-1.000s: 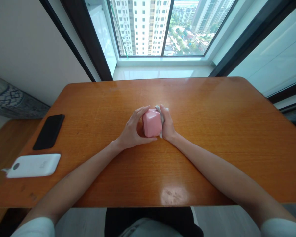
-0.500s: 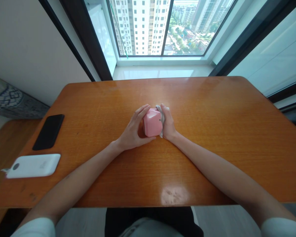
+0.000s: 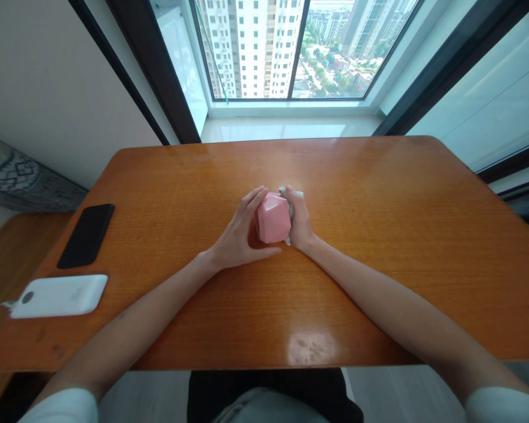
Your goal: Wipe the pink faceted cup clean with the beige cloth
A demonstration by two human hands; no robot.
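Observation:
A small pink faceted box (image 3: 272,218) sits in the middle of the wooden table (image 3: 379,235), held between both hands. My left hand (image 3: 238,235) curls around its left side, thumb along the near edge and fingers over the far top. My right hand (image 3: 298,222) presses against its right side, fingers closed on a crumpled white cloth (image 3: 286,195) that shows between the hand and the box.
A black phone (image 3: 87,235) lies at the table's left edge, with a white power bank (image 3: 59,295) just in front of it. A large window lies beyond the far edge. A patterned cushion (image 3: 13,182) sits at the far left.
The pink box has been turned slightly between the hands, showing a different facet. Both hands stay in nearly the same place.

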